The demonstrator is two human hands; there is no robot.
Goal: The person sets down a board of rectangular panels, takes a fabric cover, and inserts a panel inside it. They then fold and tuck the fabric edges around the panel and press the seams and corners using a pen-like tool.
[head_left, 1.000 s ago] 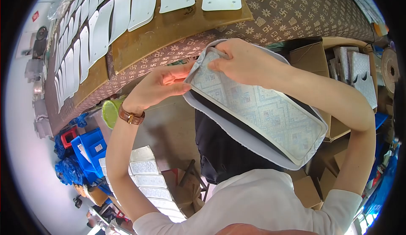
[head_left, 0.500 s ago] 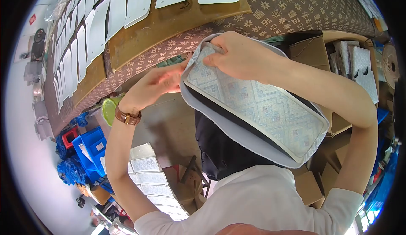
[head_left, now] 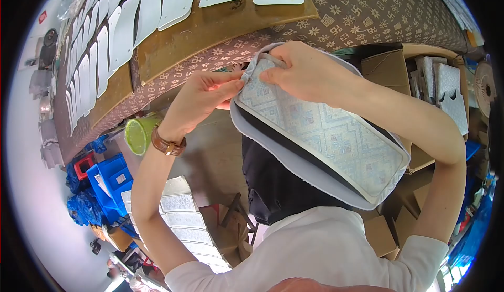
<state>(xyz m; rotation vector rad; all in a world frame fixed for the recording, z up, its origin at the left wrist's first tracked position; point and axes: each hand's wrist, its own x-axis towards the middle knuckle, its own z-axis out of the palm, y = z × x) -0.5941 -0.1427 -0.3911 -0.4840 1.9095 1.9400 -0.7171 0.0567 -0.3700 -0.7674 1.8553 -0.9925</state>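
Observation:
A long panel [head_left: 320, 124] with pale blue and cream patterned fabric and a raised cream border lies tilted across my lap. A grey padded cover edge [head_left: 294, 168] curves around it, with a dark gap between the two along the near side. My left hand [head_left: 212, 95], with a brown strap watch on the wrist, pinches the gathered cover edge at the panel's upper left corner. My right hand [head_left: 302, 71] grips the panel's upper end, its thumb pressed on the patterned face. The right fingers are partly hidden under the fabric.
White curved plates [head_left: 176, 0] stand in rows on a brown board [head_left: 220, 29] over a patterned tablecloth [head_left: 357, 13]. Patterned panels [head_left: 191, 219] lie in a row at lower left, near blue bins [head_left: 113, 181] and a green bucket [head_left: 139, 134]. Cardboard boxes [head_left: 386, 76] stand at right.
My left hand has moved from beside the cover's end to pinch its edge, thumb and fingers now together there. My right hand stays on the panel, which has shifted slightly right.

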